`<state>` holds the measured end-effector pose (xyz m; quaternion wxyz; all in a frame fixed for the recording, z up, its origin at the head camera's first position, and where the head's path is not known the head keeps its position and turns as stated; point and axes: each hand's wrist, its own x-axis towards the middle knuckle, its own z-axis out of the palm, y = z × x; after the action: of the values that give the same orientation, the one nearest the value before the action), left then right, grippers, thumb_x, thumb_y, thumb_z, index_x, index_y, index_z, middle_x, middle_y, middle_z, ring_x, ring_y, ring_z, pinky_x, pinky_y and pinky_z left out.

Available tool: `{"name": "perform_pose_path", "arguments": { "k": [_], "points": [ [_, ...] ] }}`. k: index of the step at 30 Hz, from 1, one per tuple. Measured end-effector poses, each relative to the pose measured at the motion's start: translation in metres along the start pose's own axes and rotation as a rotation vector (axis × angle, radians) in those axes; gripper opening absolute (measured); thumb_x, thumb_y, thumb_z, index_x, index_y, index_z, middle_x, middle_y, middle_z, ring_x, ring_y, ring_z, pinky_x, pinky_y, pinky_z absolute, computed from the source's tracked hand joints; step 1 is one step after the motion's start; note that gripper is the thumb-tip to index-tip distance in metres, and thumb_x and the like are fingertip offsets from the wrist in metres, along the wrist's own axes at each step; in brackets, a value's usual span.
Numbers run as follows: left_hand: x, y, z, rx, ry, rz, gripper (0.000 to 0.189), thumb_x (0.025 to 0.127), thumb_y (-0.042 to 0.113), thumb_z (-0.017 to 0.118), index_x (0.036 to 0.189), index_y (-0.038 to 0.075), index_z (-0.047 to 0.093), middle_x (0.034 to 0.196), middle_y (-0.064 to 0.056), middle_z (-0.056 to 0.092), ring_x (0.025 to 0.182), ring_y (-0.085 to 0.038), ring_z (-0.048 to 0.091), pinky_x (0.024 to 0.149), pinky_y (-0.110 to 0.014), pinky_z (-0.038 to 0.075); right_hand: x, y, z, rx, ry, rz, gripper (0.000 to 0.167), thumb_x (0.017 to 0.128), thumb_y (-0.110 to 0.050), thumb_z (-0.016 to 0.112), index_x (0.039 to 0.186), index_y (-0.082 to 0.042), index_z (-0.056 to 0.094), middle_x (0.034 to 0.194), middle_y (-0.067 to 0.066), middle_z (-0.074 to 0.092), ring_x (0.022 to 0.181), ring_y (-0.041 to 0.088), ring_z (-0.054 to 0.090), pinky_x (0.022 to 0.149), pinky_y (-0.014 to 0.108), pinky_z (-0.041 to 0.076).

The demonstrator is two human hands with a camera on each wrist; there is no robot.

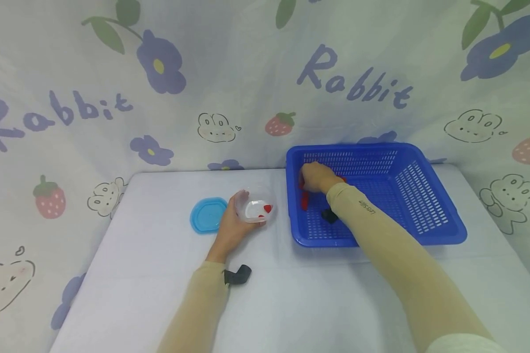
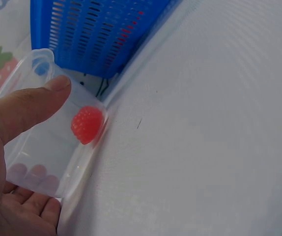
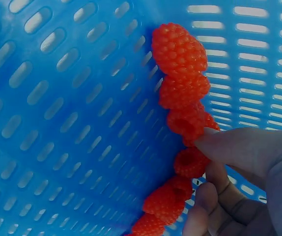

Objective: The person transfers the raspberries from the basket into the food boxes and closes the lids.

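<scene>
My left hand (image 1: 233,229) grips a clear plastic tub (image 1: 251,212) from its left side, thumb and fingers spread round the wall. Two red pieces show inside the tub in the head view; up close in the left wrist view, one is a red raspberry (image 2: 87,124) at the bottom. My right hand (image 1: 316,177) reaches into the left end of the blue basket (image 1: 322,242). There its thumb and curled fingers pinch a raspberry (image 3: 191,163) within a row of several raspberries (image 3: 179,49) lying along the basket wall.
A light blue lid (image 1: 208,215) lies flat on the white table just left of the tub. The basket's raised, slotted walls stand right of the tub. A patterned cloth (image 1: 247,88) hangs behind the table. A dark wrist camera (image 1: 238,275) juts from the left sleeve.
</scene>
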<state>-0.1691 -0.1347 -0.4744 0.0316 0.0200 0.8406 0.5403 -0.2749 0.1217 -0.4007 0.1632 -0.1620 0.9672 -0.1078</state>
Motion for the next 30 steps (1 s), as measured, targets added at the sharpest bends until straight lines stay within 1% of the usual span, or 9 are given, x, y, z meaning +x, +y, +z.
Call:
{"name": "perform_pose_path", "arguments": {
  "k": [4,9,13,17,23,25,30],
  "points": [
    [-0.001,0.0,-0.001,-0.002,0.004,0.007,0.1,0.077,0.025,0.089,0.155,0.012,0.03,0.155,-0.006,0.042,0.144,-0.028,0.035,0.118,-0.054,0.028,0.0,0.0,0.0,-0.006,-0.011,-0.014,0.012,0.086,-0.007,0.073,0.097,-0.006,0.075,0.1,0.01,0.073,0.093,0.028,0.066,0.087,0.044,0.054],
    [-0.001,0.0,-0.001,-0.006,0.013,0.009,0.1,0.076,0.025,0.09,0.155,0.013,0.03,0.155,-0.006,0.042,0.144,-0.028,0.036,0.117,-0.054,0.029,-0.001,-0.001,-0.001,-0.024,-0.049,-0.039,0.011,0.086,-0.009,0.076,0.096,-0.008,0.075,0.1,0.008,0.073,0.099,0.028,0.066,0.092,0.043,0.053],
    [-0.001,-0.001,0.0,-0.006,0.011,0.016,0.1,0.076,0.025,0.09,0.156,0.012,0.03,0.155,-0.006,0.042,0.145,-0.027,0.035,0.118,-0.053,0.029,-0.004,0.001,-0.005,0.004,-0.079,-0.052,0.014,0.088,-0.011,0.076,0.1,-0.005,0.073,0.101,0.01,0.072,0.099,0.028,0.066,0.091,0.042,0.053],
    [-0.001,-0.001,0.0,-0.004,0.008,0.02,0.101,0.077,0.026,0.09,0.156,0.012,0.029,0.155,-0.006,0.042,0.145,-0.028,0.034,0.118,-0.054,0.028,-0.008,0.002,-0.012,0.057,-0.062,-0.048,0.02,0.088,-0.015,0.076,0.102,-0.001,0.071,0.101,0.012,0.07,0.096,0.029,0.064,0.089,0.043,0.053],
    [0.0,-0.001,0.0,-0.003,0.006,0.018,0.1,0.077,0.026,0.089,0.156,0.013,0.029,0.156,-0.006,0.041,0.145,-0.029,0.034,0.118,-0.054,0.028,-0.011,0.004,-0.021,0.116,-0.028,-0.061,0.023,0.092,-0.019,0.073,0.105,0.0,0.069,0.101,0.013,0.07,0.096,0.029,0.063,0.09,0.045,0.051],
    [0.0,-0.001,0.0,-0.005,0.007,0.02,0.1,0.077,0.025,0.09,0.156,0.012,0.029,0.156,-0.006,0.042,0.145,-0.028,0.034,0.118,-0.054,0.028,-0.013,0.005,-0.024,0.137,-0.021,-0.067,0.024,0.092,-0.019,0.072,0.106,0.0,0.069,0.1,0.012,0.07,0.094,0.028,0.063,0.087,0.043,0.052],
    [0.0,-0.002,0.001,-0.005,0.01,0.022,0.098,0.077,0.025,0.089,0.155,0.012,0.031,0.155,-0.006,0.043,0.144,-0.028,0.035,0.118,-0.053,0.029,-0.018,0.004,-0.031,0.185,0.009,-0.084,0.023,0.093,-0.02,0.071,0.107,-0.002,0.068,0.092,0.009,0.071,0.083,0.024,0.063,0.077,0.039,0.053]
  ]
}}
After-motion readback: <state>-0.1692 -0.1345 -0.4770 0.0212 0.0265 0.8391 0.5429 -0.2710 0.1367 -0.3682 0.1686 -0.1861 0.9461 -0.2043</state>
